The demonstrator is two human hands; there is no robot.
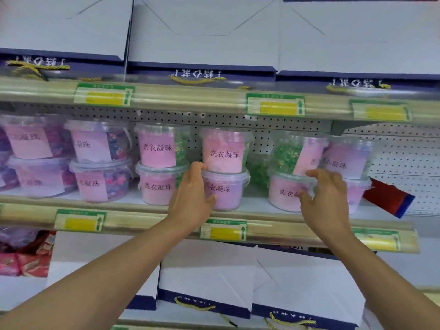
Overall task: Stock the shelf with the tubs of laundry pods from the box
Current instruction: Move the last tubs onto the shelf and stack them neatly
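Head view: middle shelf (147, 208) already lined with clear tubs of laundry pods, stacked two high. Left hand (190, 198) cupped round the left side of the lower middle tub (225, 192), thumb at its front, grip holding that tub under the upper middle tub (226, 151). Right hand (326, 198) just right of the lower middle tub, fingers spread in a wide, loose grip, touching or nearly touching the front of the lower right tub (287, 194); contact hard to tell through blur. Box not in view. Step in hand, as judged: settling and straightening the stacks. Next move likely calls for nudging both lower tubs square, labels forward, without toppling the tubs above, then back to the box for more.
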